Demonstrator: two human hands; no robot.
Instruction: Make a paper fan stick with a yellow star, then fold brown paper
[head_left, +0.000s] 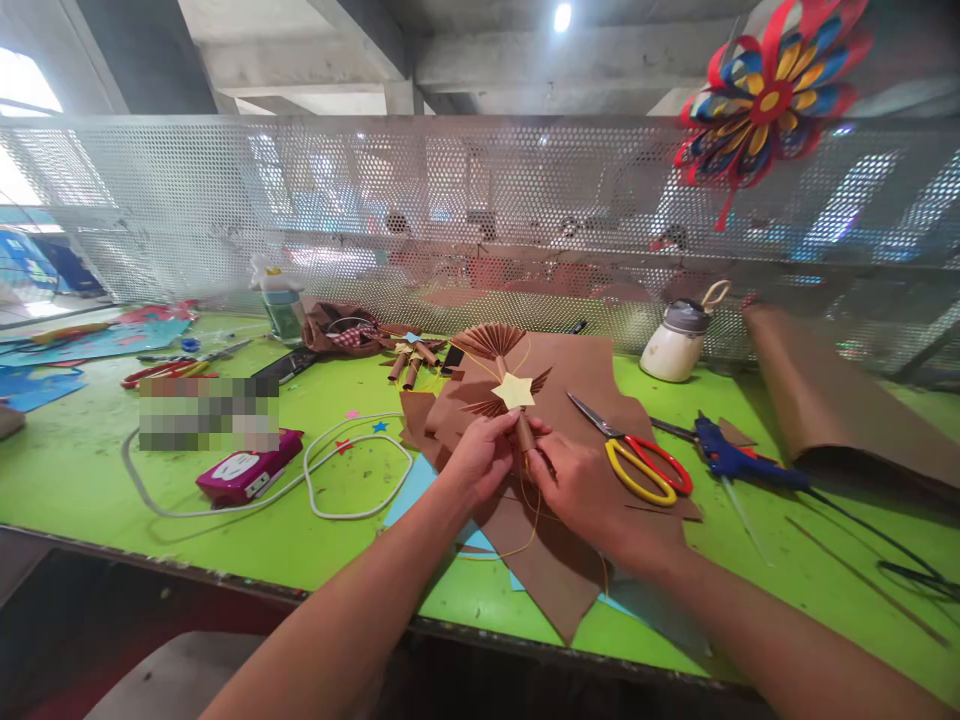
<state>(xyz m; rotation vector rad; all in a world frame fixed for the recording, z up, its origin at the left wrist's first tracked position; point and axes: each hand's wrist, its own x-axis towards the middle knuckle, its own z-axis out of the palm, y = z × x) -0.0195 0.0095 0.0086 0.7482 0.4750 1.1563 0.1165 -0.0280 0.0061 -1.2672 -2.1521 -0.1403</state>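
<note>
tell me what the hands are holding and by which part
Both hold one brown paper figure. The left hand and right hand pinch the lower end of its rolled stem, just below the yellow star.

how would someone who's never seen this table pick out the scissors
On the green table, find the brown paper spread in the middle. The scissors lie on it just right of the right hand, which with the left hand pinches a star-topped paper roll. One yellow and one red handle loop set them apart from the blue glue gun beside them.
</note>
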